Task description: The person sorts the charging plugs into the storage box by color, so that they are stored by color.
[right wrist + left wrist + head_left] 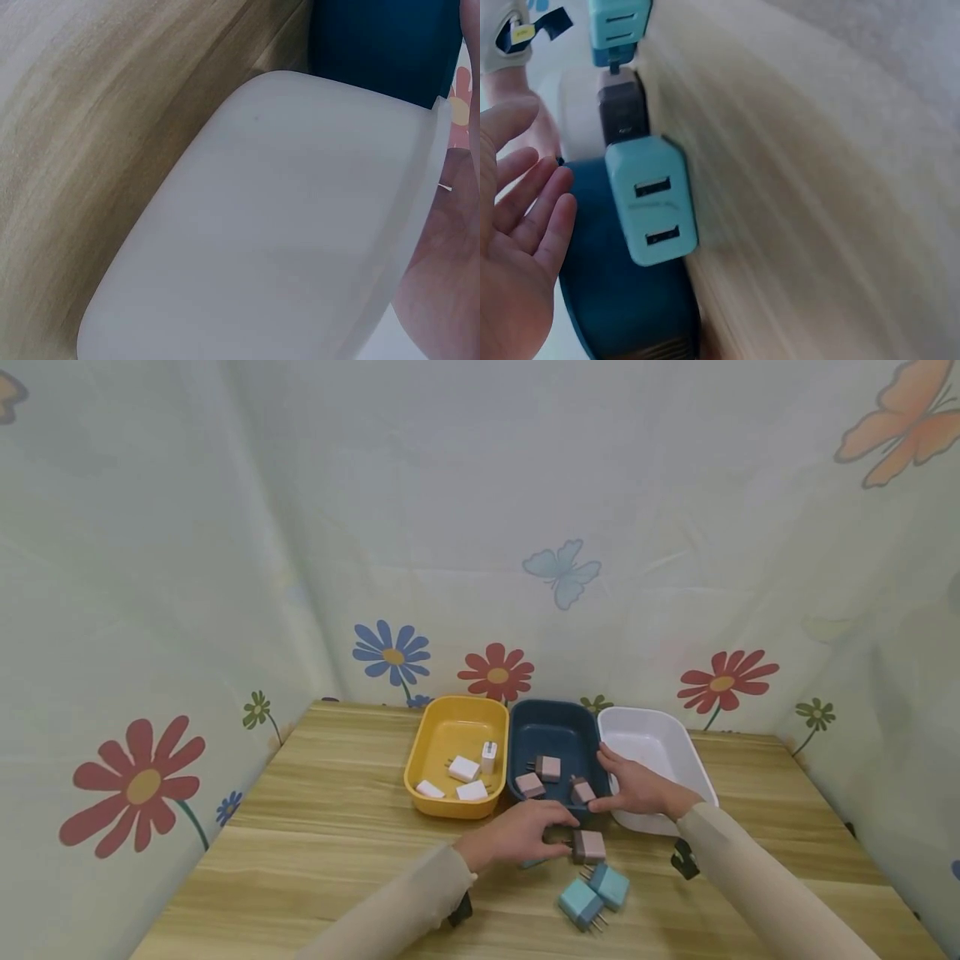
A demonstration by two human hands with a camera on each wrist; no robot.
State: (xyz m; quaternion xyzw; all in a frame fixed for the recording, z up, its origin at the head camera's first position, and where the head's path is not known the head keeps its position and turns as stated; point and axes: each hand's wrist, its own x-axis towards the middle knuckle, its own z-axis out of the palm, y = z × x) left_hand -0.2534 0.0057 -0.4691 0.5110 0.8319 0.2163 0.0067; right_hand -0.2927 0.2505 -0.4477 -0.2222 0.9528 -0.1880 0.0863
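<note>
My left hand (517, 835) hovers over the table with fingers loosely bent and nothing between them. Beside its fingertips lies a pink and grey charger plug (589, 847); a teal charger plug (534, 862) is partly hidden beneath the hand. In the left wrist view that teal plug shows two USB slots, and the hand (521, 247) is relaxed. My right hand (637, 787) is over the rims between the navy tray (555, 710) and the white tray (675, 752), thumb and fingers spread. Close to its thumb, a pink plug (582, 791) lies inside the navy tray.
Two more pink plugs, one of them a pink and grey plug (548, 767), sit in the navy tray. The yellow tray (457, 706) at left holds several white plugs (464, 768). Two teal plugs (581, 903) lie together near the front. A patterned curtain (450, 527) hangs behind the table.
</note>
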